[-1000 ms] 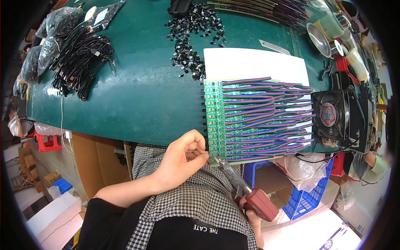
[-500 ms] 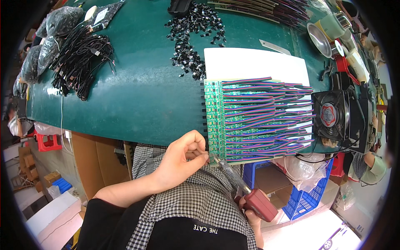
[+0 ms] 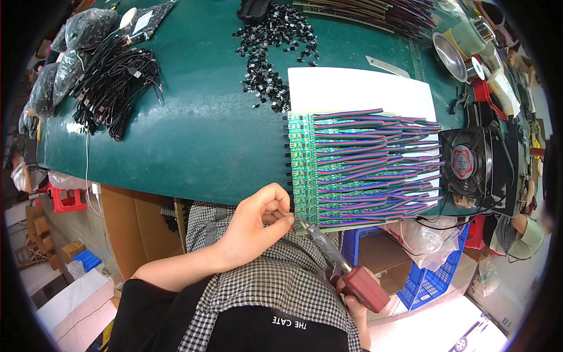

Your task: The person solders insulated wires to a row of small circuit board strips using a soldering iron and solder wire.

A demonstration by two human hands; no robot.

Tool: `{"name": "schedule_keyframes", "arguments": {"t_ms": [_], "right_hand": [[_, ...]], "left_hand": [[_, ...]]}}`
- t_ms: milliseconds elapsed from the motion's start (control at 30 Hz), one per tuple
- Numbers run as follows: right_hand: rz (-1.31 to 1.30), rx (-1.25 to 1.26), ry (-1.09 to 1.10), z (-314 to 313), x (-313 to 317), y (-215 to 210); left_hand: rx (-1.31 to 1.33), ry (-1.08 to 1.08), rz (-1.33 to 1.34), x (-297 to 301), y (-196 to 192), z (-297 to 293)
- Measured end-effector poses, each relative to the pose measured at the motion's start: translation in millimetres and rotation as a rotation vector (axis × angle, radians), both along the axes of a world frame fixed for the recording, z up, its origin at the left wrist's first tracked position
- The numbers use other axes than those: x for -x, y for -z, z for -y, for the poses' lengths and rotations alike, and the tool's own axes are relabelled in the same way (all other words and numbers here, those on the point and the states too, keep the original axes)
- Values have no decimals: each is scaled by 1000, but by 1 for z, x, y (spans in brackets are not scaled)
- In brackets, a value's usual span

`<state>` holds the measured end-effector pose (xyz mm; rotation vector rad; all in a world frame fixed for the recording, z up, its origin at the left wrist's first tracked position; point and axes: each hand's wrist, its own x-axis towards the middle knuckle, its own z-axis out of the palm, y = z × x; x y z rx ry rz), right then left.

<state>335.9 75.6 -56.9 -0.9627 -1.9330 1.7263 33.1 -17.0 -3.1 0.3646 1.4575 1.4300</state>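
Note:
A panel of green circuit boards [image 3: 303, 167] lies at the table's front edge, with rows of multicoloured wires [image 3: 358, 158] running rightward from it. Small black connectors line its left side. At the panel's lower left corner my left hand [image 3: 255, 226] is closed in a pinch; whatever sits between thumb and forefinger is too small and hidden to name. My right hand [image 3: 355, 308], lower right, grips the dark red handle of a soldering iron [image 3: 366, 288]. The iron's tip touches or nearly touches the corner board, close beside my left fingertips.
Loose black connectors [image 3: 264, 73] are heaped beyond the panel. A white sheet [image 3: 358, 91] lies beneath it, a fan [image 3: 466, 161] stands at its right. Black cables [image 3: 114, 88] pile at far left. A metal blade [image 3: 387, 66] and a steel bowl [image 3: 449, 56] sit further back.

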Motion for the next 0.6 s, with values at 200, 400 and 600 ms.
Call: {"name": "schedule_keyframes", "arguments": {"t_ms": [200,400,600], "right_hand": [[12,-36,-55,-2,-2,2],[-6,-18,-37,-1,-17,12],[-14,-22,-20,-2,-8,4]], "left_hand": [[-1,-7,-6,-1,0,0],[-3,-11,-34,-1,0,0],[3,-6,-49,-3,0,0]]}}
